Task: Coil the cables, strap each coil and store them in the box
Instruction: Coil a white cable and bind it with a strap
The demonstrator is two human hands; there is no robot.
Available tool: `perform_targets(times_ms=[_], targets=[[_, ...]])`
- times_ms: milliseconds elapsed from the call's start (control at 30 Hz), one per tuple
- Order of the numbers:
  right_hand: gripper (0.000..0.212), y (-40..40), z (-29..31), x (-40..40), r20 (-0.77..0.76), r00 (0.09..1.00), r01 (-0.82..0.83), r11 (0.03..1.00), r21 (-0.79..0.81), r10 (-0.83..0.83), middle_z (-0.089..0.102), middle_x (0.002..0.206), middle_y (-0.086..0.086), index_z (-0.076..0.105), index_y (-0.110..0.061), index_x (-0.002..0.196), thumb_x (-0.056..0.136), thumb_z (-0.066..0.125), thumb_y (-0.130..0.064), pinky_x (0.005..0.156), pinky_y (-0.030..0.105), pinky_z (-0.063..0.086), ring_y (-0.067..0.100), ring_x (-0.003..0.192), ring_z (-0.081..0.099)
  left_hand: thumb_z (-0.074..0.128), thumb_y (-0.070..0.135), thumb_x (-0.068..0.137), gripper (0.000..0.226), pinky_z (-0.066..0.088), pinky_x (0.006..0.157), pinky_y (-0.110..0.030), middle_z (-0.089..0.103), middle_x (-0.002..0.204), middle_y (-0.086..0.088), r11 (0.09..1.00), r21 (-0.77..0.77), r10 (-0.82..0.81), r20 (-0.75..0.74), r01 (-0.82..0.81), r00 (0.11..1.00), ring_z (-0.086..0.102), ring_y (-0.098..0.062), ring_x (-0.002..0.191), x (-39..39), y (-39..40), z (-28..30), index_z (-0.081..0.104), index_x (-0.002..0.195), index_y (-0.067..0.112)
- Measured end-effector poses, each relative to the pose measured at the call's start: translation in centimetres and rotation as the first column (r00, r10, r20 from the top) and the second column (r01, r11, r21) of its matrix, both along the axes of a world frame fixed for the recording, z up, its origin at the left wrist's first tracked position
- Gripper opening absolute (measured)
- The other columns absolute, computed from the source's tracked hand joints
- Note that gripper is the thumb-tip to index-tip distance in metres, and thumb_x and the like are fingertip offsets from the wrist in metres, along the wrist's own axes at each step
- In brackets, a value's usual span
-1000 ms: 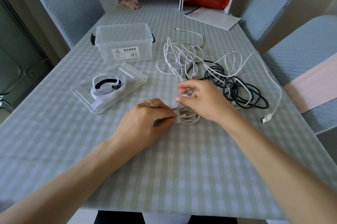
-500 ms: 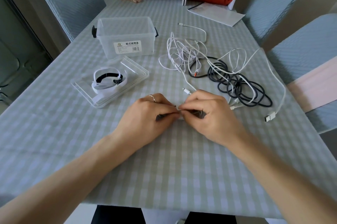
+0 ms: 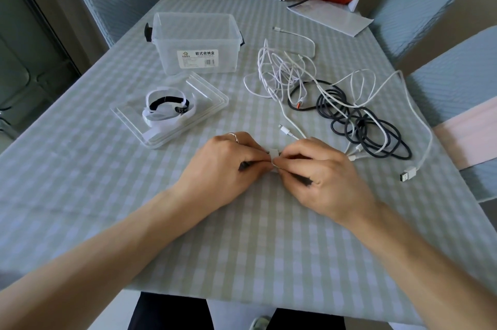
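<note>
Hands have closed together since a second ago, left hand point(image 3: 224, 168) and right hand point(image 3: 320, 173) fingers now pinching the white strap point(image 3: 273, 154), hiding the coil.

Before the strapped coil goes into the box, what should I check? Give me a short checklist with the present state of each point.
1. Both hands hold the coil: ok. The left hand and right hand pinch the white strap between them.
2. Strap fully closed: cannot tell, the fingers hide it.
3. Coil neat and tight: cannot tell, it is hidden under the hands.
4. Box open: ok, its lid lies on the table beside it.
5. Way to the box free: ok, though the lid lies near it.
6. Spare straps ready: ok, they rest on the lid.
</note>
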State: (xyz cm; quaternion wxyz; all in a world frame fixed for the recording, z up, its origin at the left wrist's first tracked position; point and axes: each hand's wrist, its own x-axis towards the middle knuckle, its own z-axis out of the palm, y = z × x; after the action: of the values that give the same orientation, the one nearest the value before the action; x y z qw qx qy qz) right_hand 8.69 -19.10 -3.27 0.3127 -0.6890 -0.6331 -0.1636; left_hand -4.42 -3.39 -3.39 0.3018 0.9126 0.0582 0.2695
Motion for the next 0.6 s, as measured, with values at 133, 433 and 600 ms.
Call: perform_targets(times_ms=[133,433,600], targets=[[0.013,-0.3,0.5,-0.2,0.244,0.969,-0.005,0.997,-0.074,0.023,0.064,0.084,0.004,0.074,-0.007,0.085,0.091,0.063,-0.01,0.058,0.035,0.049,0.023,0.075,0.06,0.072,0.027,0.084,0.013,0.04,0.075,-0.001,0.073,0.096,0.008,1.0,-0.011,-0.009,-0.009,0.009,1.0,0.053,0.014,0.085,-0.2,0.1,0.0,0.08,0.093,0.025],[0.028,-1.5,1.3,-2.7,0.395,0.918,0.162,0.942,-0.295,-0.034,0.059,0.1,0.006,0.072,-0.002,0.095,0.085,0.059,-0.023,0.066,0.04,0.053,0.027,0.09,0.06,0.072,0.022,0.079,0.017,0.042,0.077,-0.003,0.074,0.093,0.009,1.0,-0.004,0.007,-0.023,-0.007,1.0,0.064,-0.001,0.087,-0.5,0.1,0.4,0.079,0.094,0.021],[0.031,-1.4,1.5,-3.4,0.329,0.941,0.177,0.946,-0.272,-0.081,0.06,0.097,0.005,0.075,-0.006,0.083,0.087,0.053,-0.027,0.062,0.036,0.052,0.025,0.085,0.06,0.078,0.018,0.079,0.014,0.044,0.077,-0.006,0.074,0.09,0.009,0.999,0.037,0.02,-0.032,-0.018,0.999,0.066,-0.003,0.083,-0.6,-0.1,0.5,0.078,0.093,0.02]])
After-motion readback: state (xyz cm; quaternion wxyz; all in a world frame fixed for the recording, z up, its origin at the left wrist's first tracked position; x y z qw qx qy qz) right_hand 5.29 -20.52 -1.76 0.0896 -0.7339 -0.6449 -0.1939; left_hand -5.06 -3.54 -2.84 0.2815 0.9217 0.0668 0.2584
